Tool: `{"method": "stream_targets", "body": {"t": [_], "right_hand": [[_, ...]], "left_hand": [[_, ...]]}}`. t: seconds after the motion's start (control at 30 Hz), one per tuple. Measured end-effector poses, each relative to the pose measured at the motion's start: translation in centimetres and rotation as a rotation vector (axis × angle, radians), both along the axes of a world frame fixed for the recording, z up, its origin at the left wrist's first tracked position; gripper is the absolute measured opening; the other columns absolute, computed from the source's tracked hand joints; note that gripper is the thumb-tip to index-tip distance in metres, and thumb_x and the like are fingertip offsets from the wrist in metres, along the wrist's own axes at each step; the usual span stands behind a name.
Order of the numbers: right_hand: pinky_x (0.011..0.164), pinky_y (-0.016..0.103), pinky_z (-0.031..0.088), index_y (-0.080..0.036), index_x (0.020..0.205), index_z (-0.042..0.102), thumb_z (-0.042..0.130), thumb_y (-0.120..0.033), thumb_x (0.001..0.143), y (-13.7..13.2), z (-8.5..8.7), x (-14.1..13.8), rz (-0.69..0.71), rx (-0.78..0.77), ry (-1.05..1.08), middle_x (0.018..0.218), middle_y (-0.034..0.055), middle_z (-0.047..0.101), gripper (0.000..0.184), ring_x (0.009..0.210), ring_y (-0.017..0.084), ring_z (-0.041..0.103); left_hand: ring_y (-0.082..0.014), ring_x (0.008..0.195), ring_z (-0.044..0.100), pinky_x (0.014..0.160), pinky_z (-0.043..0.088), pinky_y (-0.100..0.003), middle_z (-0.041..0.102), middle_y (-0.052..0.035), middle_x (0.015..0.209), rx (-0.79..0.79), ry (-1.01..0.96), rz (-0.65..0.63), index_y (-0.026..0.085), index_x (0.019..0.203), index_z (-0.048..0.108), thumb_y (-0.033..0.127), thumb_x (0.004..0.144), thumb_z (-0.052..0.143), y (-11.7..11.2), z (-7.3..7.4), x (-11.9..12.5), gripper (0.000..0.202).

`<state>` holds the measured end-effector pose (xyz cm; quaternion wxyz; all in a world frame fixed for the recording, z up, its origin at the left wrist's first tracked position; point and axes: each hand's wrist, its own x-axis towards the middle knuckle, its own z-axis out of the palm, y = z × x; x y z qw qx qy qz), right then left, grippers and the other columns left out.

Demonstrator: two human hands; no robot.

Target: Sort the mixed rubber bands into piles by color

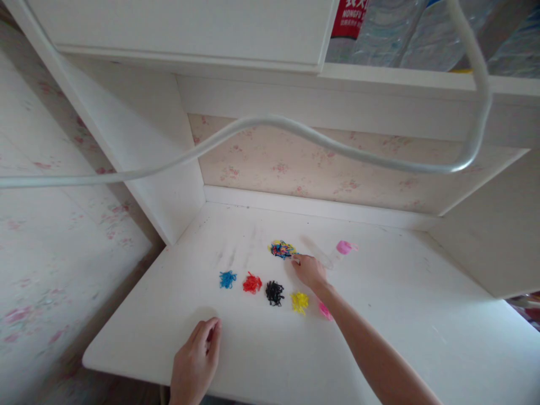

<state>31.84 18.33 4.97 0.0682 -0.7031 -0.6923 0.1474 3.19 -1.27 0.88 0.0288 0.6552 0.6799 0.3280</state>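
On the white desk (379, 315) lie small piles of tiny elastic bands: blue (227, 279), red (252, 283), black (274, 293), yellow (300, 302) and a pink pile (324, 310) partly hidden by my right forearm. Behind them sits a mixed-colour pile (282, 248). My right hand (309, 270) reaches to that mixed pile, fingertips pinched at its right edge; what they hold is too small to see. My left hand (197, 360) rests near the desk's front edge with its fingers curled loosely, holding nothing that I can see.
A clear tube with a pink cap (343, 247) lies just behind my right hand. A white cable (295, 132) hangs across the view. White shelf walls (139, 152) close in the desk left and right; water bottles (392, 28) stand on the shelf above.
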Motion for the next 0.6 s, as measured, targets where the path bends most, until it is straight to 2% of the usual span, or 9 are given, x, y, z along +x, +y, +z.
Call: {"method": "stream_targets", "body": {"t": [0.33, 0.6], "right_hand": [[0.075, 0.024, 0.043, -0.031, 0.107, 0.066, 0.040, -0.036, 0.091, 1.0, -0.7, -0.3, 0.061, 0.022, 0.001, 0.107, 0.0021, 0.068, 0.032, 0.094, 0.018, 0.063], [0.078, 0.022, 0.040, -0.022, 0.101, 0.067, 0.035, -0.033, 0.093, 0.5, -0.8, 0.8, 0.069, 0.055, 0.050, 0.105, 0.0055, 0.068, 0.035, 0.095, 0.017, 0.061]], "left_hand": [[-0.0103, 0.064, 0.064, 0.056, 0.048, -0.018, 0.065, 0.0002, 0.079, -0.022, 0.042, -0.005, 0.022, 0.099, 0.057, 0.034, 0.091, 0.043, 0.0, -0.7, -0.3, 0.019], [-0.0098, 0.060, 0.062, 0.055, 0.047, -0.018, 0.066, 0.0005, 0.078, -0.014, 0.079, -0.006, 0.022, 0.096, 0.058, 0.033, 0.091, 0.043, 0.0, -0.4, -0.2, 0.019]]}}
